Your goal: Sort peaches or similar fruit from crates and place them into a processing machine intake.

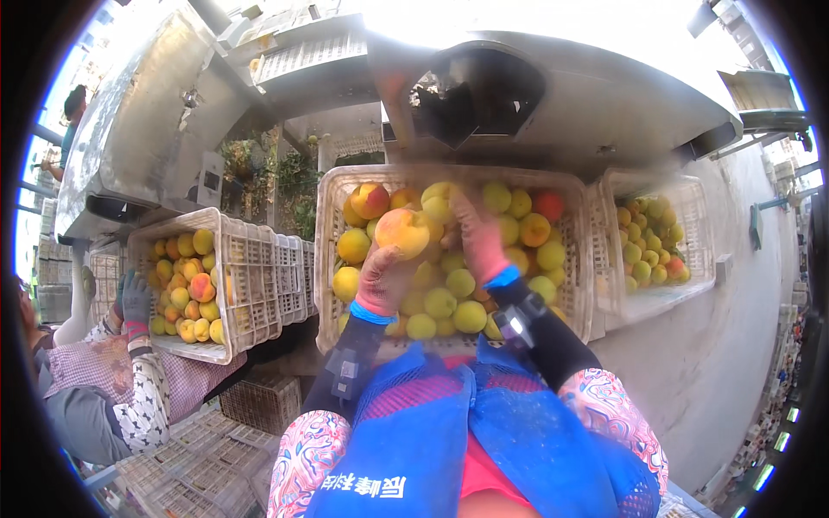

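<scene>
My left hand (382, 283), in a dusty pink glove, is closed around a large yellow-orange peach (402, 233) held above a crate. To its right, my right hand (481, 237), also gloved, reaches over the fruit with its fingers curled against a yellow-green peach (437, 207). The fingertips are slightly blurred and partly hidden. Below both hands the pale plastic crate (326, 259) is full of peaches, mostly yellow-green, with a red one (548, 205) at the back right.
Another crate of peaches (665, 268) stands to the right, and one (226, 285) to the left. Beside the left crate sits a co-worker with a gloved hand (136, 302) at its edge. Metal machinery (596, 104) spans the far side. Stacked crates (194, 462) lie lower left.
</scene>
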